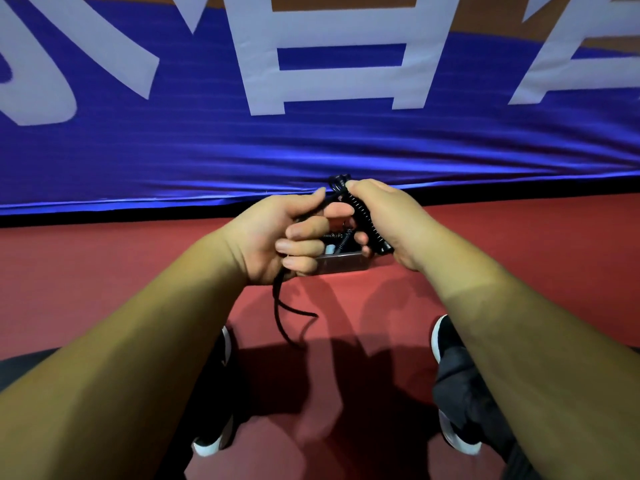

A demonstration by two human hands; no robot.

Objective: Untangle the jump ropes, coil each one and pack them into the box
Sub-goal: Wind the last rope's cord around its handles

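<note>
In the head view, the right hand [388, 209] is curling its grip round the ribbed black handle [365, 220] of a jump rope. The left hand [273, 233] is closing its grip round the thin black cord [276, 299], whose loose loop is trailing down towards the red floor [104, 271]. I am judging the cord light, floppy and quick to snag, and the ribbed handle the firmest place to hold. I am counting one handle, one cord and one small box [341, 265], which is sitting on the floor just beneath the hands. I cannot tell what the box is holding.

Box [343, 264] interior behind fingers [304, 245]
</note>
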